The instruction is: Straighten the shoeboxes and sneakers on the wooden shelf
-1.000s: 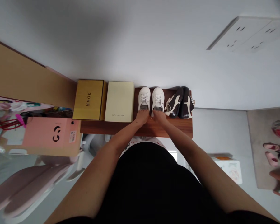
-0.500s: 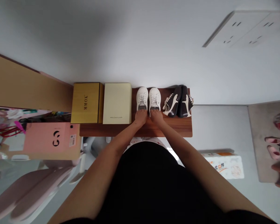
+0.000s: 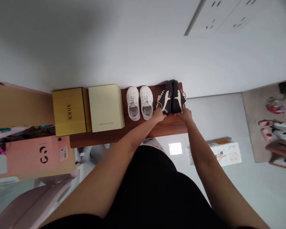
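A pair of dark brown sneakers with cream stripes and laces lies side by side at the right end of a brown wooden shelf, pressed together and tilted on their sides. My left hand has its fingers closed at the heel end of the left dark sneaker. At the outer heel of the other one, my right hand grips from the right, fingers partly hidden. White sneakers stand upright just left of my left hand, toes toward the wall, insoles showing.
A cream shoebox and a gold shoebox stand on the shelf's left part. A pink box lies lower left. A wall socket is above right, and a white package lies on the floor.
Both hands have let go of the white sneakers and moved right to the dark pair. The head view has shifted and turned slightly; the white sneakers now stand free.
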{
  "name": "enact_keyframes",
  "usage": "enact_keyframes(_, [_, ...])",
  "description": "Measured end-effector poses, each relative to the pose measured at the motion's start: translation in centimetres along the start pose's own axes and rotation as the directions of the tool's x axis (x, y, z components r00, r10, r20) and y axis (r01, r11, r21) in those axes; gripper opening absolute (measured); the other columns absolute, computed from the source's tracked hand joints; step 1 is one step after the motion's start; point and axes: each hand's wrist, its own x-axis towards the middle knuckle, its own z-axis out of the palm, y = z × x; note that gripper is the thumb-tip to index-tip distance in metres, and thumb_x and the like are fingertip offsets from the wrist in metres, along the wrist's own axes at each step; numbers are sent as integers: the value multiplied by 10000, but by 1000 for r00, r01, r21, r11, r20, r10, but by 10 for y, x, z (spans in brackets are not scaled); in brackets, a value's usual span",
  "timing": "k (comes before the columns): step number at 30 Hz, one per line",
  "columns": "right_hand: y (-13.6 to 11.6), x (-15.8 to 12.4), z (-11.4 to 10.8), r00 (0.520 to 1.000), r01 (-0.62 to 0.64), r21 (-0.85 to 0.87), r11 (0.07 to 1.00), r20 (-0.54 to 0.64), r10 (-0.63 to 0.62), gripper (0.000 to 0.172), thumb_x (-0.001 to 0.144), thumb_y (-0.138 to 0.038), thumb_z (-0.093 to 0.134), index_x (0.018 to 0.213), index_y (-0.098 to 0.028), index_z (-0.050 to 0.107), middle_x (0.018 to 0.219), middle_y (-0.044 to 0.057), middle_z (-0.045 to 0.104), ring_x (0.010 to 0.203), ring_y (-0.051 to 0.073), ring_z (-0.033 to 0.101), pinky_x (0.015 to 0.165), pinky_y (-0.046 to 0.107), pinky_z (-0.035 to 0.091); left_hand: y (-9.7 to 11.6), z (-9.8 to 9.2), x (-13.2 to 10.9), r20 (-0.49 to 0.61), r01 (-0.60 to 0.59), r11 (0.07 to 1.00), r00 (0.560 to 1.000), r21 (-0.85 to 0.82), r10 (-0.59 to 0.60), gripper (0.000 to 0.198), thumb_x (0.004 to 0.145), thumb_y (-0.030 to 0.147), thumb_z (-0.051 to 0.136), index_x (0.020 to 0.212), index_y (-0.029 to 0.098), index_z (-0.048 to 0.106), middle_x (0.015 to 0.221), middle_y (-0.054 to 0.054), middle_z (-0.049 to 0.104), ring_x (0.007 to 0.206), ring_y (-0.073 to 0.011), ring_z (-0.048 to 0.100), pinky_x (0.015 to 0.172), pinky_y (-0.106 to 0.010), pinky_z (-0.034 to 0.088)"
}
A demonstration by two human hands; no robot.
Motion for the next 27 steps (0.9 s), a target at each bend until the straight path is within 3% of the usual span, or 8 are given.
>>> enact_keyframes(3, [-5,-1,1,992,121,4,993,17,-121,335,833,-466,747,945,-167,645,944,106,712,910,261,624,777,322,489,2,0,9,31,54,995,998,82,-56,539,878,302,753,1336,76,580,1339,-231,655,1260,-317,639,1021,-366,494])
enact_keyframes(9, [-13,-16,-13,932,363,-218,906,66,-357,187,873,-338,702,959,-184,638,1068,130,714,1030,280,630,852,322,457,16,-10,0,62,-169,958,985,231,159,354,961,336,651,1273,172,625,1235,-152,719,1215,-308,669,1027,-387,504])
enact_keyframes(12, [-14,-16,-22,921,389,-331,860,122,-370,176,894,-307,672,1001,-169,649,1101,156,717,1038,294,632,875,345,445,33,-11,-5,89,-219,931,975,293,201,336,963,278,639,1282,174,624,1206,-158,724,1201,-311,679,1031,-404,506])
enact_keyframes(17, [-18,-5,-31,912,411,-387,826,163,-377,177,908,-264,658,1040,-146,659,1141,192,714,1071,313,626,898,371,438,56,-12,-4,107,-184,915,982,358,156,321,973,130,560,1283,111,640,1131,-201,737,1218,-316,676,1048,-415,502])
enact_keyframes(27, [-25,10,-19,924,383,-373,845,163,-346,229,909,-206,645,1118,-113,665,1184,203,689,1114,313,583,942,375,426,65,-3,16,48,-120,934,993,338,110,333,980,43,459,1243,67,661,1166,-224,725,1231,-313,668,1064,-425,490])
